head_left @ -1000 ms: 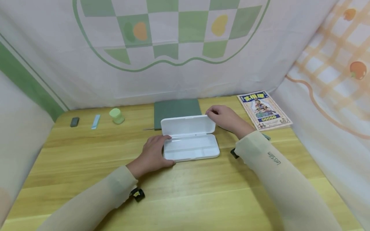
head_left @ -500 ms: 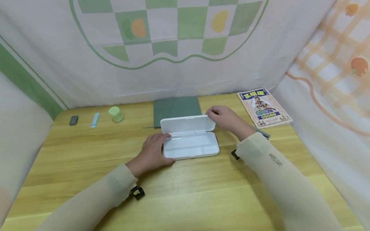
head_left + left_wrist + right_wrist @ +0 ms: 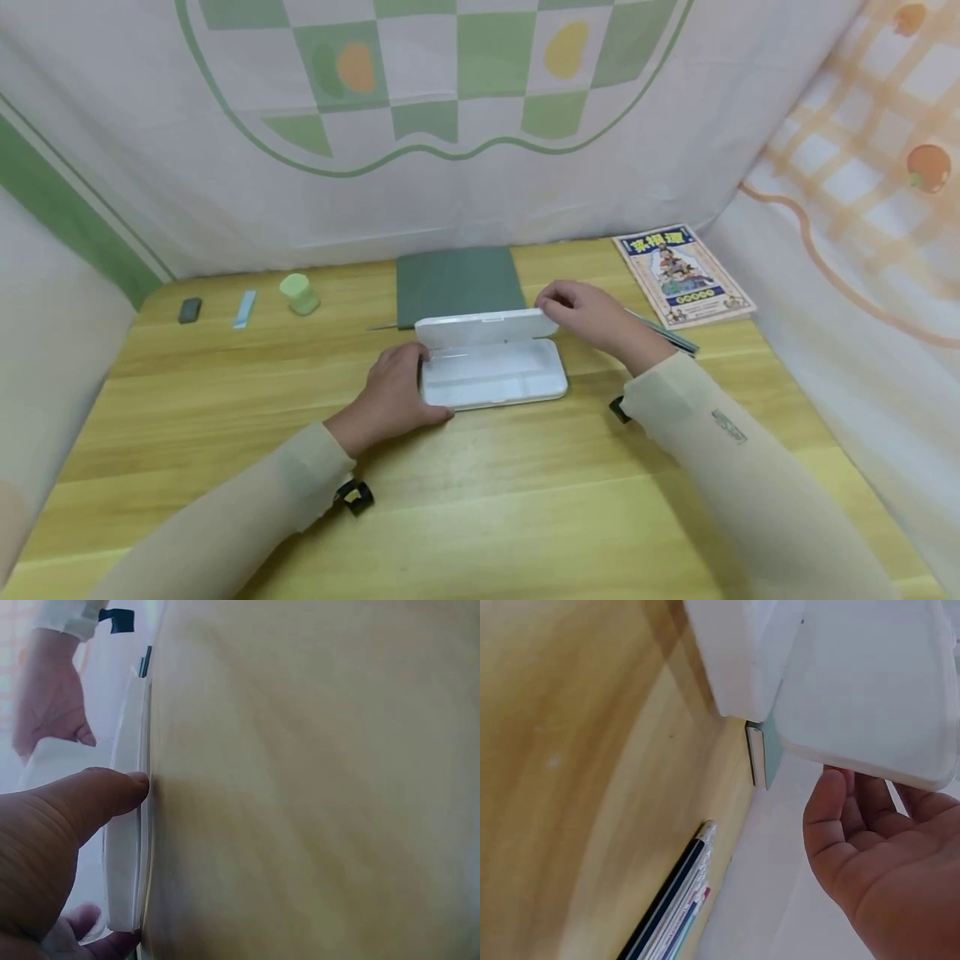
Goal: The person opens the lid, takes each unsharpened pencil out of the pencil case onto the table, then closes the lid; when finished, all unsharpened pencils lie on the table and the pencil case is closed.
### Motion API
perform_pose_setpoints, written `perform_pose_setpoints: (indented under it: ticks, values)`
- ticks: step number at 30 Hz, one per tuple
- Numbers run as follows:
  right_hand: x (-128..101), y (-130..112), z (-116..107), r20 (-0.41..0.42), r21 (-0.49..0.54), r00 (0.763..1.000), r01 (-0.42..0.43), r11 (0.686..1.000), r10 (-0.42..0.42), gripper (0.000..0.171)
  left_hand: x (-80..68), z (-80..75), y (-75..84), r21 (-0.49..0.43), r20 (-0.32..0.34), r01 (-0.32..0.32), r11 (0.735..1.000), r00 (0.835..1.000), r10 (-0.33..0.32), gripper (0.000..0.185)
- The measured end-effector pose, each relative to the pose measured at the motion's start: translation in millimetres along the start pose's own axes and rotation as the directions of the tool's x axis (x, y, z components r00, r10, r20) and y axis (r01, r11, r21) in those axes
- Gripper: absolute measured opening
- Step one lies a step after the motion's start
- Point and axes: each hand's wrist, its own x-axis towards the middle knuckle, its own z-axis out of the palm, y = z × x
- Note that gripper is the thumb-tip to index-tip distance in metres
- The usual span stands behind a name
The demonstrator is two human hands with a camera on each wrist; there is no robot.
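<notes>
A white pencil case (image 3: 495,377) lies on the wooden table with its lid (image 3: 487,328) raised; shallow compartments show inside. My left hand (image 3: 392,392) grips the case's left end, thumb along the front side and fingers round the back left corner. In the left wrist view, the thumb presses on the case's side wall (image 3: 124,855). At the right end, my right hand (image 3: 588,317) holds the lid's upper corner. The right wrist view shows this hand's curled fingers (image 3: 829,799) against the lid's edge, partly hidden behind it.
Behind the case lies a dark green notebook (image 3: 457,279). Several pens or pencils (image 3: 671,900) lie right of it, partly behind my right arm. A booklet (image 3: 682,275) sits at the back right. At the back left are a dark eraser-like block (image 3: 191,310), a light blue strip (image 3: 244,309) and a green cup-shaped object (image 3: 300,294).
The lid has tilted forward and lower, with my right hand following it slightly down. My left hand keeps its grip on the case. The head view has shifted a little.
</notes>
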Motion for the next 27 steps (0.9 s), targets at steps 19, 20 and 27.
perform_pose_setpoints:
  ticks: [19, 20, 27]
  values:
    - [-26, 19, 33, 0.081, -0.185, 0.961, 0.277, 0.943, -0.266, 0.052, -1.0, -1.7, -2.5, 0.051, 0.061, -0.084, 0.995, 0.995, 0.08, 0.117]
    - [-26, 19, 34, 0.082, -0.193, 0.963, 0.268, 0.944, -0.256, 0.053, -1.8, -1.8, -2.2, 0.059, 0.069, -0.086, 0.995, 0.994, 0.082, 0.117]
    - [-25, 13, 35, 0.098, -0.224, 0.977, 0.209, 0.952, -0.191, 0.056, -3.4, -3.1, 1.1, 0.082, 0.073, -0.059, 0.995, 0.996, 0.053, 0.106]
